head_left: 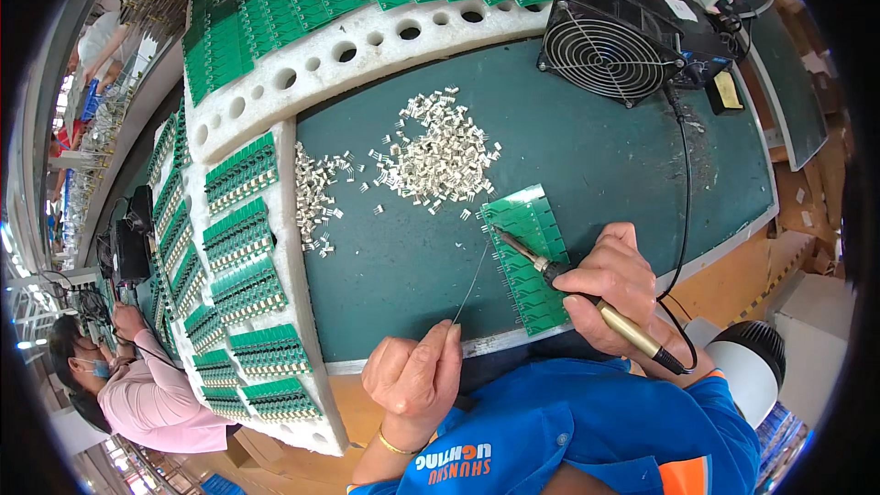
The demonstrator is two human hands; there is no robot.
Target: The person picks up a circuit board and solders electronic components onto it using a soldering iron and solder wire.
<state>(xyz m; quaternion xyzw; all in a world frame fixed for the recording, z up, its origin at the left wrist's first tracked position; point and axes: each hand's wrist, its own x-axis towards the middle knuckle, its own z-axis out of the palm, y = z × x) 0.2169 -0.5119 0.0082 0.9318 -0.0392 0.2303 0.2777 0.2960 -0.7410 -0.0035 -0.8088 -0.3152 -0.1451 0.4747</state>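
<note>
My right hand (610, 284) is wrapped round a soldering iron (631, 329) with a gold-coloured handle, its metal tip reaching the left edge of a green circuit-board panel (536, 284) near the upper end. That panel lies on the dark green mat (385, 284), with small pins along its long edge. Below and left of it, my left hand (417, 371) pinches a thin solder wire (472, 284) that runs up to the iron's tip. Two loose piles of small white connectors (435, 151) lie above and left of the panel.
Foam racks (316, 69) hold rows of boards above and left. A fan (607, 46) stands at upper right beside a black unit (669, 9), with a cable crossing the mat. A white lamp-like object (733, 376) is at lower right. A co-worker (156, 403) sits at left; another stands upper left.
</note>
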